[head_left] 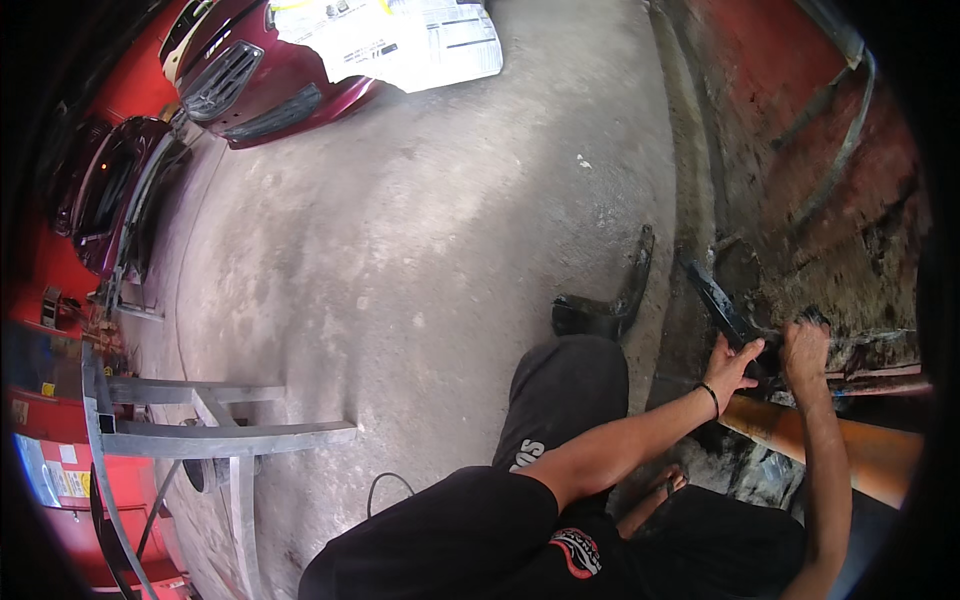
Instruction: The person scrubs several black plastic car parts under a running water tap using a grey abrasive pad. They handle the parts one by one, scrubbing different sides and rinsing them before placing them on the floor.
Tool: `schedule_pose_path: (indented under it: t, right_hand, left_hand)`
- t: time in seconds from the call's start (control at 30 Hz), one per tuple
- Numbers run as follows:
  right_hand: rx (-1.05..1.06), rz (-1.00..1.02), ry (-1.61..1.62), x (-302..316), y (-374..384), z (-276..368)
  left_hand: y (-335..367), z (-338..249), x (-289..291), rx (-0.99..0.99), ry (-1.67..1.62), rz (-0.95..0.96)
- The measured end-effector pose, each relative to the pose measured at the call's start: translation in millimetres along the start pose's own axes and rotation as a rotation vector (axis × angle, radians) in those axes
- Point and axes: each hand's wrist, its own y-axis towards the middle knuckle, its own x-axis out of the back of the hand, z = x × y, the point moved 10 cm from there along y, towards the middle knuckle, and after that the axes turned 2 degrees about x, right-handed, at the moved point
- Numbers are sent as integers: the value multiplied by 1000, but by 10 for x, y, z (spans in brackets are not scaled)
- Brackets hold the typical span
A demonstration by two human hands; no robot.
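Note:
A long black angled part (722, 303), with pale wet-looking smears along its upper arm, leans at the foot of the wall on the right. My left hand (733, 365), wearing a dark wristband, grips its lower end with the thumb over it. Beside it, my right hand (806, 352) is closed in a fist near the wall. Something dark shows at its knuckles, too small to name. A similar black L-shaped part (612, 308) lies on the concrete floor just beyond my knee, touched by neither hand.
An orange pipe (825, 440) runs below my hands. A hose (850, 150) hangs down the stained red wall. A grey metal frame stand (230, 438) stands at left. A dark red car body part (290, 80) with paper over it lies at the far end.

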Motion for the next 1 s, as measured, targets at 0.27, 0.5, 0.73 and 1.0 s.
schedule_pose_path:
  t: [0.27,0.5,0.73,1.0]
  right_hand:
    - [3,-10,49,33,-65,60]
    - [74,54,122,-188,-143,151]
    - [-16,197,75,-67,-264,76]
    - [48,321,251,-190,-142,340]
  left_hand:
    - [41,18,35,-11,-16,2]
    - [18,22,133,5,-25,-25]
    - [-98,-160,-62,-38,21,51]
    - [-120,-240,-19,-89,109,150]
